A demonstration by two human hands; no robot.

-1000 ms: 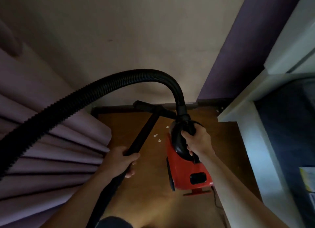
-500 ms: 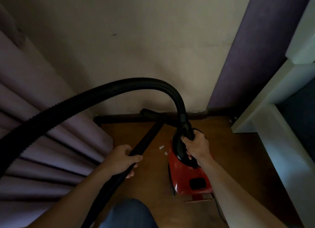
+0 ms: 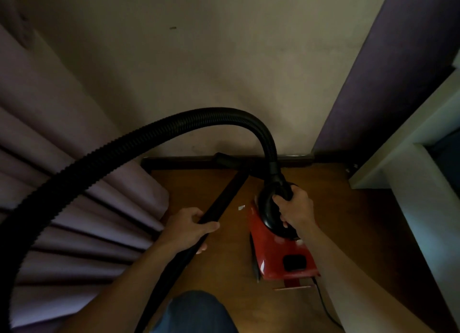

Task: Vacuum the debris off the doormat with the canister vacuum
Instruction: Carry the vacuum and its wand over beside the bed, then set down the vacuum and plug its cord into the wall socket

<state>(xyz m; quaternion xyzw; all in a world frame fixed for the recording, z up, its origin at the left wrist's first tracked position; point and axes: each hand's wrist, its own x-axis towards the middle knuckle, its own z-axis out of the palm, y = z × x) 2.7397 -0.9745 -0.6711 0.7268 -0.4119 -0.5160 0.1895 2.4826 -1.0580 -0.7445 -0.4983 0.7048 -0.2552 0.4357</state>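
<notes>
A red canister vacuum (image 3: 276, 255) sits on the brown floor, right of centre. My right hand (image 3: 296, 208) is closed around the black handle on its top. My left hand (image 3: 190, 227) grips the black wand (image 3: 224, 198), which slants up to a floor nozzle (image 3: 225, 159) lying against the dark skirting. The ribbed black hose (image 3: 139, 146) arcs from the canister's front over to the left edge. One small white scrap of debris (image 3: 241, 207) lies between wand and canister. I cannot tell a doormat apart from the brown surface.
Pleated mauve curtains (image 3: 74, 196) fill the left side. A beige wall stands ahead, with a purple panel (image 3: 388, 71) and white furniture (image 3: 418, 183) on the right. The power cord (image 3: 323, 305) trails behind the canister. My knee (image 3: 196, 312) shows at the bottom.
The nozzle has slid further away to the skirting. Several white scraps were visible earlier and only one shows now. The view has tilted and both hands keep their grips.
</notes>
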